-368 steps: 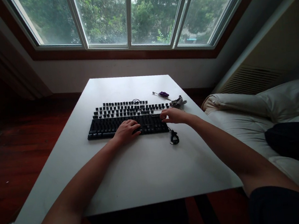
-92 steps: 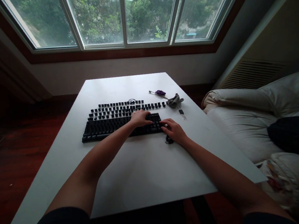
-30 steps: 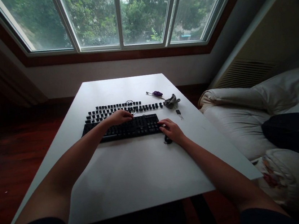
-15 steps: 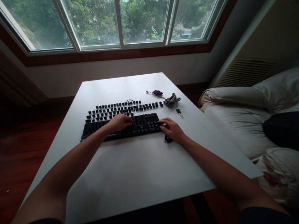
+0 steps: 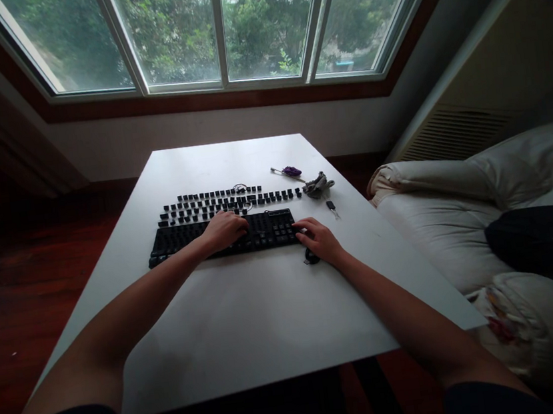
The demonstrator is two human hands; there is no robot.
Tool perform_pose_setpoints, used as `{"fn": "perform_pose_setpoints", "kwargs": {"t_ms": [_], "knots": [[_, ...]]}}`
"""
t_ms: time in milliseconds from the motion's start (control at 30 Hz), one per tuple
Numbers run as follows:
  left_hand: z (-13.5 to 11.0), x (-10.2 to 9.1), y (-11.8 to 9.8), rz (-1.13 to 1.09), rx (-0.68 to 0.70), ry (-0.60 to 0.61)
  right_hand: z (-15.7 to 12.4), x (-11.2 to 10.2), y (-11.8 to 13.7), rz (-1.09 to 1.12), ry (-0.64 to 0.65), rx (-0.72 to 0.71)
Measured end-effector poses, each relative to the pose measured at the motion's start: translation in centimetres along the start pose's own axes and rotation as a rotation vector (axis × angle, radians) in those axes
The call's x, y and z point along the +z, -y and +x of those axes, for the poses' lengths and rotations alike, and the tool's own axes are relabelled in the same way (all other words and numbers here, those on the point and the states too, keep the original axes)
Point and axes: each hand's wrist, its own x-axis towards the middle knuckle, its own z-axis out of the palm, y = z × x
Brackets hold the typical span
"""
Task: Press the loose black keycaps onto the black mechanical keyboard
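A black keyboard (image 5: pixel 272 230) lies flat on the white table, and part of its upper left area looks bare of caps. My left hand (image 5: pixel 226 230) is over its middle, fingers curled and pointing down onto the keys. Whatever the fingertips hold, if anything, is hidden. At the keyboard's right end, my right hand (image 5: pixel 319 238) grips the edge with thumb and fingers. Beneath that hand, a dark coiled cable (image 5: pixel 311 256) lies partly covered. Behind the keyboard, loose black keycaps (image 5: pixel 200 206) stand in several rows.
A purple-handled screwdriver (image 5: pixel 291 171), a crumpled grey cloth (image 5: pixel 318 186) and a small dark item (image 5: pixel 331 205) lie toward the table's (image 5: pixel 250 318) right side. Thin wire loops (image 5: pixel 240 188) rest among the keycaps. A pale sofa (image 5: pixel 423 216) stands to the right.
My left hand has turned slightly over the keyboard, and its fingers point further down and are less visible. My right hand stays at the keyboard's right end.
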Motion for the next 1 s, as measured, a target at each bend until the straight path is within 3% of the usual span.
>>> {"fn": "perform_pose_setpoints", "kwargs": {"t_ms": [200,433,700,1000], "knots": [[-0.3,0.2,-0.6,0.016,-0.06,-0.045,0.0,-0.1,0.3,-0.001,0.005,0.005],[0.4,0.5,0.5,-0.105,-0.173,0.012,0.0,0.1,0.4,-0.003,0.001,0.013],[0.6,1.6,1.4,-0.225,-0.191,0.009,0.0,0.1,0.5,-0.007,-0.009,0.003],[-1.3,3.2,0.2,-0.211,-0.155,-0.193,0.0,0.3,0.6,-0.01,-0.012,0.007]]}}
